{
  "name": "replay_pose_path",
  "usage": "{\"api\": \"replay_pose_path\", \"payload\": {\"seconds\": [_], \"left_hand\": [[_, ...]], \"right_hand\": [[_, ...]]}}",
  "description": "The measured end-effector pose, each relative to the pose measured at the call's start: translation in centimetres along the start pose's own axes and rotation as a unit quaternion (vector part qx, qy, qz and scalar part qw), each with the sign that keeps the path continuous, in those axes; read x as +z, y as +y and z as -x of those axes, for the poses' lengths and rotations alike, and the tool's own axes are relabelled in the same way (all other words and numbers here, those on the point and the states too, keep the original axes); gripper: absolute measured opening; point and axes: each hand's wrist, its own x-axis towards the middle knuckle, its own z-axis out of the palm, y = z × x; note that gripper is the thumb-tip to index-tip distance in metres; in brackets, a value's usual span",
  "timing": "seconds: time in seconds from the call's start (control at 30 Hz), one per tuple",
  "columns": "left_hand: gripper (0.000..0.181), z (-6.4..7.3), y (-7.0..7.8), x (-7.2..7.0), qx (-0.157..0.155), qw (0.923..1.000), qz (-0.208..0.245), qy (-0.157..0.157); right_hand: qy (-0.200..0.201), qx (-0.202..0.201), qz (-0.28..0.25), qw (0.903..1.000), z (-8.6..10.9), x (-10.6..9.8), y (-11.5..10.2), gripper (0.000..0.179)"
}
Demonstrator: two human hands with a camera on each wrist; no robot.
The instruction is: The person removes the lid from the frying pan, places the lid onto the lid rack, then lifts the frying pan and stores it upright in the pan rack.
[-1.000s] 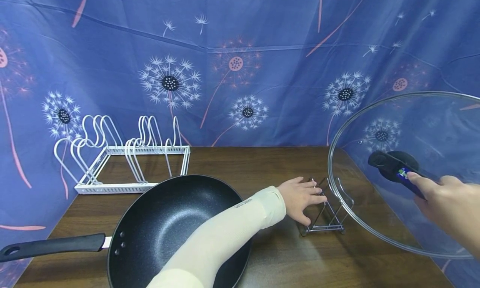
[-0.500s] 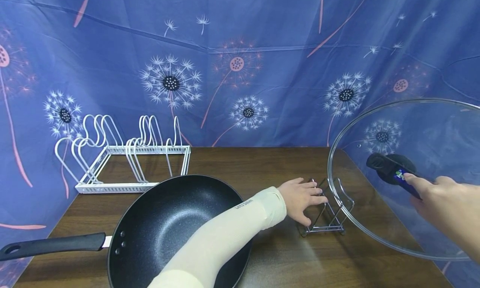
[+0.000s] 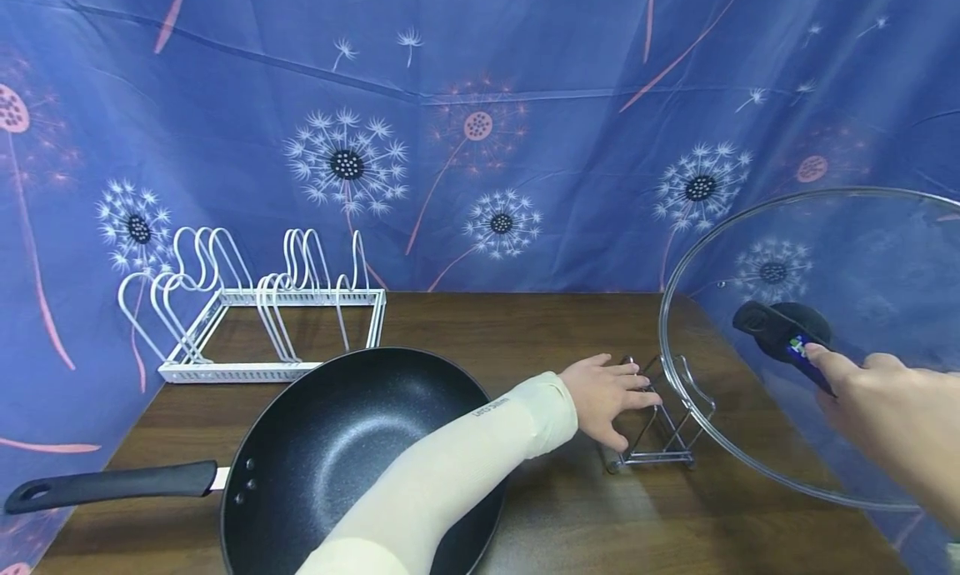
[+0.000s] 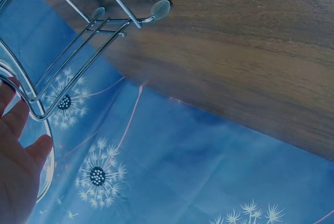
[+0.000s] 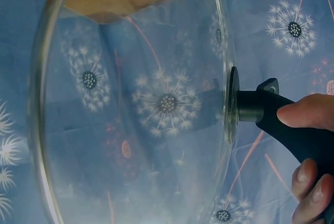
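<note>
My right hand (image 3: 892,412) grips the black handle (image 5: 282,117) of a large clear glass lid (image 3: 885,250), thumb laid along the handle's top. The lid stands nearly upright at the right, its metal rim overlapping a small chrome wire rack (image 3: 660,457) in the head view. Whether rim and rack touch, I cannot tell. My left hand (image 3: 600,398), in a cream sleeve, lies at the left side of that rack with fingers spread. In the left wrist view, the fingertips (image 4: 15,114) are against the curved wires of the rack (image 4: 86,57).
A black wok (image 3: 337,442) sits in front, partly under my left forearm, its handle (image 3: 112,485) pointing left. Behind it at the left stands a white rack (image 3: 240,373) with looped dividers. A blue dandelion-print cloth (image 3: 570,142) hangs behind the brown wooden table (image 3: 517,329).
The lid dipped slightly, then rose a little, and sits slightly further left against the backdrop. My left hand keeps its place at the small rack. The head view has shifted slightly.
</note>
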Motion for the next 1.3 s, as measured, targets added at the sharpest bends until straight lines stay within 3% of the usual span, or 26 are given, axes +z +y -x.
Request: {"api": "replay_pose_path", "payload": {"seconds": [0.23, 0.5, 0.67, 1.3], "left_hand": [[0.074, -0.1, -0.2, 0.2, 0.0, 0.9989, 0.047, 0.005], [0.074, -0.4, -0.3, 0.2, 0.007, 0.999, 0.042, 0.015], [0.075, -0.3, -0.4, 0.3, 0.006, 0.9994, 0.031, 0.013], [0.077, -0.4, -0.3, 0.4, 0.001, 0.9995, 0.031, 0.005]], "right_hand": [[-0.022, 0.003, 0.024, 0.9995, -0.2, -0.2, -0.5, 0.077], [-0.047, 0.0, 0.031, 0.9984, -0.3, -0.5, -0.8, 0.075], [-0.083, 0.009, 0.032, 0.996, -0.2, -0.6, -0.9, 0.086], [-0.046, 0.027, 0.025, 0.9983, 0.8, 0.4, -1.0, 0.08]]}}
